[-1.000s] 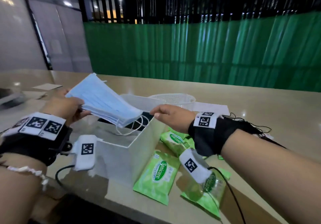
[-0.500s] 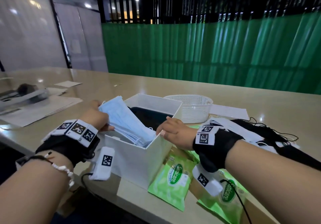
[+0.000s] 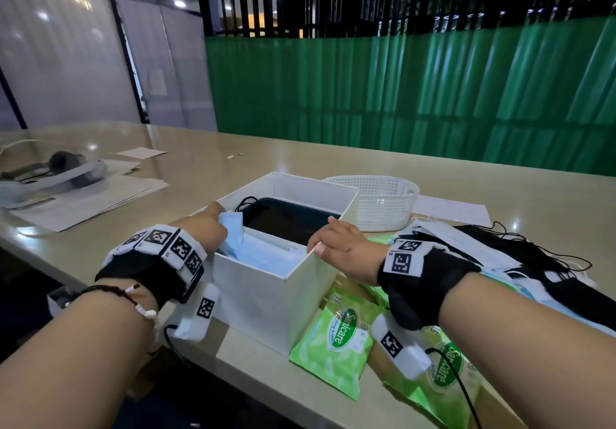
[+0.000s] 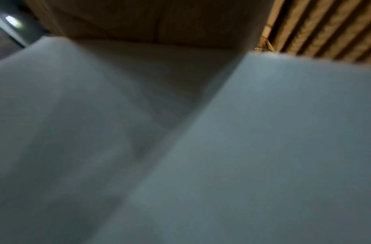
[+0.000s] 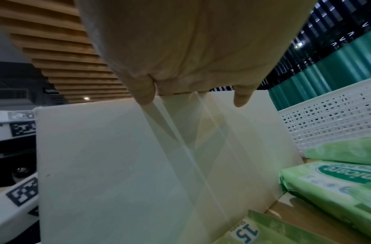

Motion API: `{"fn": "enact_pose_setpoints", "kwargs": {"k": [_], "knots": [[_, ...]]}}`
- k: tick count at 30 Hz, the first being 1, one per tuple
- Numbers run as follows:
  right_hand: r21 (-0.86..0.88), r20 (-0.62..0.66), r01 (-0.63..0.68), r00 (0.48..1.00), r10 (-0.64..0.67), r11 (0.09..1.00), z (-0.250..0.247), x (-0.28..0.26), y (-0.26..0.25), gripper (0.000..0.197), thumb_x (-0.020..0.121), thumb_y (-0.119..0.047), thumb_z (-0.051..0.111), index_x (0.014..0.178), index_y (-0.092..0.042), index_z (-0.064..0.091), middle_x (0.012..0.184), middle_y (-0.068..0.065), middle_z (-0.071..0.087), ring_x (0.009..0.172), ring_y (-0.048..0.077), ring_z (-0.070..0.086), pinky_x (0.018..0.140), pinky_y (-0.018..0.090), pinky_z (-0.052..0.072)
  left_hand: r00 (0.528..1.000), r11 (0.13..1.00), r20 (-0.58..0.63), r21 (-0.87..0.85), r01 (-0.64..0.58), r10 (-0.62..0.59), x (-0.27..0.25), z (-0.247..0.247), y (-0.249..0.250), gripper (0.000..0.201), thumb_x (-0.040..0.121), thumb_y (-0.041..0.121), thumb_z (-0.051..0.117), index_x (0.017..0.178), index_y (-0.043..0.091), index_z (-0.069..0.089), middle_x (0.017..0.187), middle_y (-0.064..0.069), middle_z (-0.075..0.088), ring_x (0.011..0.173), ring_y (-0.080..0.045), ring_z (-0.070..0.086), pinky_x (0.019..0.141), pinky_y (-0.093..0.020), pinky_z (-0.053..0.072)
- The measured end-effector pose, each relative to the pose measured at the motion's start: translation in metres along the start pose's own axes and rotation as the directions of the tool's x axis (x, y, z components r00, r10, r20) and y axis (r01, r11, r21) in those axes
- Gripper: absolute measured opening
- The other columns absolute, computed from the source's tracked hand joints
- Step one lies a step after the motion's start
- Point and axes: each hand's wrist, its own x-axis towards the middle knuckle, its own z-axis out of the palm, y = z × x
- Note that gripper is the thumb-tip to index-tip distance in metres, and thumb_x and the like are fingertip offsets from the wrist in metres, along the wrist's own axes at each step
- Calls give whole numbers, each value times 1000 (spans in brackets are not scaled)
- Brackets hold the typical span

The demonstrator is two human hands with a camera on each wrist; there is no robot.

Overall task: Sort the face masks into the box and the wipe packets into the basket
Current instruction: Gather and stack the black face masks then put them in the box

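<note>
— Two hands are seen at the white box (image 3: 266,292), which stands near the counter's (image 3: 206,162) front edge. How is the left hand (image 3: 203,225) placed?

— It is reached down over the box's left wall, with the stack of blue face masks (image 3: 263,255) held low inside; how far the fingers are curled cannot be told, since they are hidden and the left wrist view is blurred.

— And the right hand (image 3: 340,242)?

— It is hooked over the box's right wall, thumb outside and fingertips (image 5: 242,100) over the rim, so the box is steadied.

— Which relation is the coming move judged to turn on?

— The mixed pile of masks (image 3: 483,255) is spread to the right of the box, and the green wipe packets (image 3: 336,338) lie at the front edge under the right wrist. The white basket (image 3: 383,202) is set just behind the box's far right corner. The right hand is therefore nearer to all three.
</note>
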Motion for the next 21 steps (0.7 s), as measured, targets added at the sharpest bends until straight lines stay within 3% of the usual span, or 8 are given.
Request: {"fn": "enact_pose_setpoints", "kwargs": {"k": [2, 4, 6, 11, 14, 17, 19, 21], "knots": [[7, -8, 4, 1000, -4, 1000, 1, 1, 1, 32, 102, -26, 27, 127, -20, 46, 144, -2, 33, 145, 14, -3, 110, 20, 1, 999, 981, -21, -193, -29, 25, -1, -2, -4, 38, 86, 4, 41, 120, 21, 38, 90, -12, 61, 84, -30, 61, 77, -34, 49], [14, -15, 9, 1000, -9, 1000, 2, 1, 1, 32, 102, -26, 27, 127, -19, 46, 144, -2, 33, 144, 13, -3, 108, 18, 1, 996, 929, -59, -361, -79, 61, -6, -9, -6, 35, 85, -2, 48, 114, 16, 41, 77, -10, 56, 66, -26, 57, 58, -27, 49], [16, -19, 17, 1000, -16, 1000, 2, 1, -1, 32, 103, -25, 26, 127, -18, 46, 144, -2, 33, 144, 13, -3, 105, 14, 1, 994, 923, -72, -371, -99, 78, -12, -15, -8, 33, 84, 0, 54, 109, 15, 40, 74, -8, 54, 61, -22, 53, 52, -24, 44], [8, -23, 24, 999, -23, 1000, 0, -2, -3, 32, 103, -23, 26, 128, -15, 45, 143, 0, 34, 144, 12, -1, 101, 11, 0, 999, 1000, 45, -11, -20, 20, -16, -15, 2, 43, 85, 11, 59, 121, 13, 35, 95, -11, 56, 88, -27, 55, 71, -28, 40], [15, -23, 7, 1000, -7, 1000, 1, -2, -3, 32, 103, -25, 27, 128, -16, 45, 144, -1, 33, 145, 14, -3, 102, 13, 1, 1000, 996, 27, 90, -13, 11, -15, -12, 10, 48, 91, 26, 57, 130, 9, 34, 122, -14, 53, 113, -31, 51, 88, -33, 39], [-1, -22, 10, 1000, -10, 1000, 1, -2, -3, 33, 103, -24, 26, 129, -15, 44, 144, 0, 33, 145, 14, -2, 102, 13, 1, 984, 968, -91, 214, -130, 153, -15, -13, 6, 64, 90, 49, 51, 141, 19, 29, 140, -13, 37, 128, -32, 36, 105, -36, 28], [-11, -26, 22, 999, -22, 1000, 1, -2, -2, 34, 103, -24, 26, 129, -14, 44, 144, 1, 33, 144, 14, -2, 102, 12, 0, 935, 935, -177, 238, -263, 308, -23, -25, 5, 57, 91, 56, 41, 140, 28, 34, 141, -8, 35, 129, -29, 34, 107, -35, 26], [6, -30, 29, 999, -29, 1000, 2, -2, -1, 33, 103, -24, 26, 129, -15, 44, 143, 0, 33, 145, 14, -3, 102, 12, 0, 905, 897, -96, 213, -388, 414, -35, -41, 2, 66, 83, 72, 24, 130, 32, 46, 134, -2, 45, 122, -22, 41, 104, -36, 32]]}}
